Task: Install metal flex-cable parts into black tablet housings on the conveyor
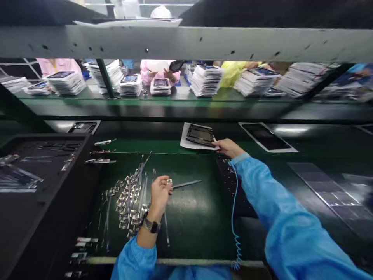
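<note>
1. Centrally, a worker's left hand (159, 194) pinches a small cable part (169, 182) in its fingers above a dark green counter (195, 229).
2. The right hand (229, 147) has its fingers closed on the corner of a white sheet (184, 139) bearing a dark panel (200, 135), toward the counter's far side.
3. Loose cable parts (131, 202) lie heaped beside the left hand; a black tray (26, 221) sits at far left.
4. Beyond, under a pale beam (186, 41), co-workers in pink (159, 67) and yellow (231, 72) work behind tall white stacks (206, 81).
</note>
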Motion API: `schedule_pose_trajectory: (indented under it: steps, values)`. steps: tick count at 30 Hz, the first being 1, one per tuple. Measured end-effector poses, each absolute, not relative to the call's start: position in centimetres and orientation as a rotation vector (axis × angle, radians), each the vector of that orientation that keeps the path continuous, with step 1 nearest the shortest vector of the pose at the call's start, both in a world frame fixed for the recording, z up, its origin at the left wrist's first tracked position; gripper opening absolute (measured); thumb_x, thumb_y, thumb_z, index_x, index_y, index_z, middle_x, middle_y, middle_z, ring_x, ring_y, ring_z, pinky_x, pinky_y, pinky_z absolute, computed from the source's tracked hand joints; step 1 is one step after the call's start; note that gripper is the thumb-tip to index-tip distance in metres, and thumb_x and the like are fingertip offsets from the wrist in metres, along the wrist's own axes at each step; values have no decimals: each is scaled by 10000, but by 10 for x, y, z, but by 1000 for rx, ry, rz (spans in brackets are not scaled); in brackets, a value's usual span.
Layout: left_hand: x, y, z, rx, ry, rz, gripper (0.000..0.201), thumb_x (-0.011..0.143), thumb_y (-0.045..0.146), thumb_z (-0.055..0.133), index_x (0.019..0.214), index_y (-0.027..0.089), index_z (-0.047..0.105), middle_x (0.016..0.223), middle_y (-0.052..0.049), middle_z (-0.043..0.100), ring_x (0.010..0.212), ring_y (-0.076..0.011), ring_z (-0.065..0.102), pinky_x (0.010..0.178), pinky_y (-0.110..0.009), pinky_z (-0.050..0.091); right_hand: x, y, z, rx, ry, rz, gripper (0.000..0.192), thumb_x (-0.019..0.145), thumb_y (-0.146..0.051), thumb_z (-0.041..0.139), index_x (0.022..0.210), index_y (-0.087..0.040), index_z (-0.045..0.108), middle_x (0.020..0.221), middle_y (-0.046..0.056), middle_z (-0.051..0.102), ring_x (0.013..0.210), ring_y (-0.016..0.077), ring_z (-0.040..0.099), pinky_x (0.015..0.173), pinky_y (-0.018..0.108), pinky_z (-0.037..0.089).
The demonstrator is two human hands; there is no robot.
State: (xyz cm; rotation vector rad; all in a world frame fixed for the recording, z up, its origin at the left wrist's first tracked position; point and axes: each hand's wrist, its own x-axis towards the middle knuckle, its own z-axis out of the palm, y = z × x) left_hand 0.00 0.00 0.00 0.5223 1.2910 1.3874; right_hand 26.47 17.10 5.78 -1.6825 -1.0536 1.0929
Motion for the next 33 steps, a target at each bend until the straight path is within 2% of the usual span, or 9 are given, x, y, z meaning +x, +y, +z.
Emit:
schedule_pose_trajectory:
  steps: [4, 7, 9, 13, 16, 19, 22, 27, 33]
  values:
    - [-31, -2, 14, 406, 1173, 1572, 305, 631, 166, 784, 922, 115, 709, 725, -22, 663, 600, -116, 622, 526, -214, 476, 256, 126, 43, -1631, -1069, 1102, 312, 668, -298, 782, 521, -170, 539, 452, -24, 469, 416, 87, 405, 389, 220, 311]
    - [-52, -3, 24, 275, 979, 1736, 265, 655, 147, 786, 913, 129, 727, 888, -45, 697, 703, -111, 651, 611, -212, 508, 249, 68, 33, -1582, -1101, 1134, 338, 631, -444, 797, 615, -170, 599, 527, -15, 530, 461, 101, 445, 405, 219, 337]
    - [-61, -3, 29, 204, 920, 1774, 214, 642, 121, 795, 843, 137, 721, 870, -24, 692, 741, -112, 655, 645, -208, 514, 245, 25, 25, -1566, -1117, 1153, 394, 623, -522, 794, 726, -176, 637, 598, 2, 592, 518, 124, 502, 443, 222, 382]
    - [-57, -2, 30, 185, 911, 1697, 231, 598, 102, 828, 776, 151, 690, 777, 9, 673, 710, -93, 630, 617, -183, 482, 242, -41, 8, -1609, -1218, 1165, 473, 744, -631, 675, 898, -184, 640, 710, 52, 671, 647, 196, 616, 558, 275, 467]
    - [-43, -3, 30, 307, 922, 1545, 285, 564, 143, 866, 779, 155, 679, 733, 9, 668, 636, -88, 598, 565, -183, 451, 241, -65, -1, -1777, -1434, 907, 445, 850, -597, 543, 971, -181, 646, 739, 66, 658, 652, 226, 618, 625, 340, 494]
    - [-28, -4, 30, 449, 956, 1376, 319, 545, 187, 884, 772, 152, 663, 697, -5, 674, 611, -110, 603, 555, -202, 456, 237, -73, -4, -1915, -1634, 400, 365, 912, -453, 488, 1096, -173, 632, 939, 120, 647, 798, 268, 624, 746, 397, 501]
    - [-16, -6, 28, 590, 1005, 1189, 312, 564, 213, 872, 769, 140, 648, 694, -35, 696, 610, -123, 616, 567, -211, 463, 230, -73, -5, -1904, -1773, 165, 226, 937, -349, 493, 1021, -191, 631, 957, 119, 626, 913, 286, 594, 818, 406, 479]
    - [1, -9, 24, 712, 1091, 1035, 313, 543, 231, 856, 729, 130, 625, 645, -19, 667, 549, -102, 580, 535, -204, 449, 226, -64, -11, -1893, -1888, 165, 98, 922, -282, 556, 862, -214, 592, 780, 71, 578, 805, 265, 554, 692, 364, 440]
    - [8, -8, 21, 773, 1164, 1013, 301, 541, 241, 842, 723, 132, 629, 667, -12, 650, 598, -117, 608, 520, -199, 454, 225, -61, -5, -1849, -1938, 333, 169, 910, -182, 546, 750, -225, 517, 776, 64, 570, 789, 248, 535, 669, 351, 417]
